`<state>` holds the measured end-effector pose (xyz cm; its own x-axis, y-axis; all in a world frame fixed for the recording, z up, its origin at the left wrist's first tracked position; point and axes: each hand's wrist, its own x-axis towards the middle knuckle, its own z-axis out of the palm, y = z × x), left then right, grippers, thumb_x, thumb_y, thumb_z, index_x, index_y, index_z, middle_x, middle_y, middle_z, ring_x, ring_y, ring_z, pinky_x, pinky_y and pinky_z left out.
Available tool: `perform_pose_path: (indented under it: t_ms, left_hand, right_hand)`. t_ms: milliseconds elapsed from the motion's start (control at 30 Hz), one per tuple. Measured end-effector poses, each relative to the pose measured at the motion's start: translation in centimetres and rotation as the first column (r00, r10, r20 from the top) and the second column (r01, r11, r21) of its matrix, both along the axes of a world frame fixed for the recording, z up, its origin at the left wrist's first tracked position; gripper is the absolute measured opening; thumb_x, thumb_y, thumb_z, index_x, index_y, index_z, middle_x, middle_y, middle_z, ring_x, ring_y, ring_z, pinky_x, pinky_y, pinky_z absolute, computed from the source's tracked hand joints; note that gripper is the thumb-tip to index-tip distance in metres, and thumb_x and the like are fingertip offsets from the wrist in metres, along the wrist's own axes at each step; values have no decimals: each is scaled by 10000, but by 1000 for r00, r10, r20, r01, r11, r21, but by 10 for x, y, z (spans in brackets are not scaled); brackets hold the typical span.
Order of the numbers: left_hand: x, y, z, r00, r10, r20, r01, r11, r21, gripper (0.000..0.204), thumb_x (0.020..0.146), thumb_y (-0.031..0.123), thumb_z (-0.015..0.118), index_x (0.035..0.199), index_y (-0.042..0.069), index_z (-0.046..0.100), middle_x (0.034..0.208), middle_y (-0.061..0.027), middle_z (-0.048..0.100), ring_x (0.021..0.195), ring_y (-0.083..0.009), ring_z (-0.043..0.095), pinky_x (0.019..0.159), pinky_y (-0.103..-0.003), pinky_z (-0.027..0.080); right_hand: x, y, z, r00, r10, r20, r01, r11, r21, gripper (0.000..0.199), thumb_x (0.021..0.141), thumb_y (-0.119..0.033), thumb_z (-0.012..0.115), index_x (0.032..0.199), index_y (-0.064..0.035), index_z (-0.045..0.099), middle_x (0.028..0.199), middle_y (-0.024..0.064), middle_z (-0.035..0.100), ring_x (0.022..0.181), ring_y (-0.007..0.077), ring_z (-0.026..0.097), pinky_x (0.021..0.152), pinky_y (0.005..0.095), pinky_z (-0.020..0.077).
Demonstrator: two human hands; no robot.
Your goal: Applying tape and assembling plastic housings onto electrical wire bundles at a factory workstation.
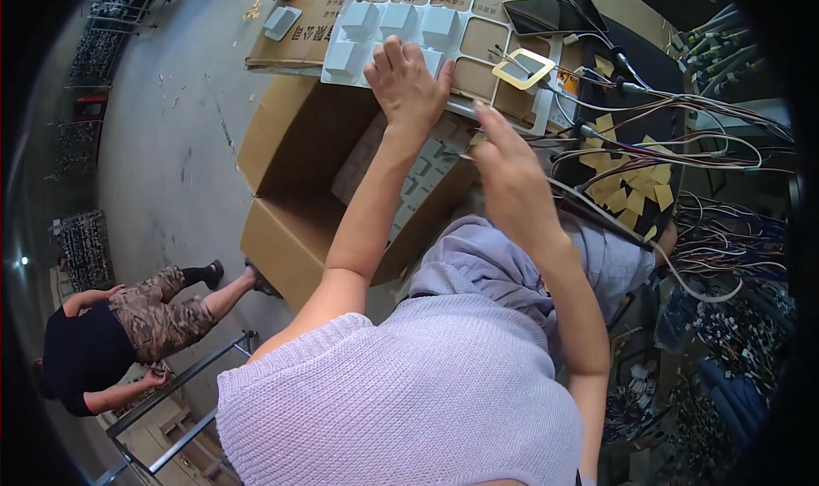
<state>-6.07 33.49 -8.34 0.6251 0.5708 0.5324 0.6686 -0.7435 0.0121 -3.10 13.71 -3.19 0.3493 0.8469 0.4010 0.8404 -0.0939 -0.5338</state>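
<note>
My left hand (408,87) rests on pale grey-blue square blocks (381,21) at the left of a white tray (488,19), its thumb apart from the bent fingers. Brown cardboard shows through other tray cells. Just right of it, my right hand (518,179) hovers over the tray's near edge, slightly blurred, fingers bent in. A thin tip juts out by its thumb; what it holds is mostly hidden. A cream-rimmed square piece (524,69) with wires lies on the tray's right side. Behind it sits a dark phone-like device (554,15).
An open cardboard box (294,136) containing pale slotted trays stands below the left arm. Cables (708,141) and yellow paper squares (636,188) cover the dark surface at right. Wire bundles (725,341) hang lower right. Another person (128,332) is at far left, near a metal rail (183,384).
</note>
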Motion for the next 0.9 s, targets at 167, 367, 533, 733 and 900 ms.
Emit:
perform_pose_path:
  t_ms: [167, 367, 533, 733, 900]
  left_hand:
    - [-3, 12, 10, 994, -80, -71, 73, 992, -105, 497, 815, 500, 588, 918, 14, 614, 1085, -102, 495, 1090, -267, 408, 900, -412, 311]
    - [-16, 61, 29, 979, -200, 34, 192, 860, -473, 588, 884, 515, 491, 1005, -41, 638, 1152, -147, 580, 1135, -292, 475, 944, -448, 342]
    - [-35, 78, 65, 644, 243, 726, 735, 69, -675, 507, 957, 474, 414, 1166, 19, 496, 1135, -170, 598, 1006, -256, 624, 892, -362, 473]
    - [-58, -32, 105, 727, -27, 686, 682, -82, -727, 658, 765, 154, 730, 1311, 58, 375, 1024, -69, 570, 891, -127, 589, 775, -262, 508]
    - [-39, -104, 105, 713, -222, 665, 634, -201, -747, 579, 761, 123, 790, 1181, 55, 397, 1027, -39, 539, 923, -103, 546, 754, -251, 492]
  right_hand:
    - [4, 39, -59, 972, 17, 233, 16, 990, -141, 106, 852, -81, 486, 875, -1, 551, 1415, 164, 429, 1347, 282, 364, 1092, 393, 315]
    - [6, 37, -68, 984, 24, 175, -9, 996, -89, 119, 864, -92, 481, 862, -8, 565, 1411, 141, 441, 1349, 256, 363, 1097, 383, 315]
    - [5, 32, -57, 988, 4, 157, 11, 996, -91, 119, 869, -107, 514, 876, 4, 557, 1370, 166, 476, 1306, 290, 412, 1079, 393, 339]
    - [3, -26, 21, 902, -37, -431, 119, 979, 165, 272, 887, -43, 547, 1157, -12, 554, 978, 178, 570, 852, 310, 599, 734, 373, 481]
    - [18, -100, 73, 825, -172, -539, 303, 939, 165, 212, 898, -64, 608, 1094, -48, 686, 782, 1, 467, 636, 73, 414, 524, 222, 306]
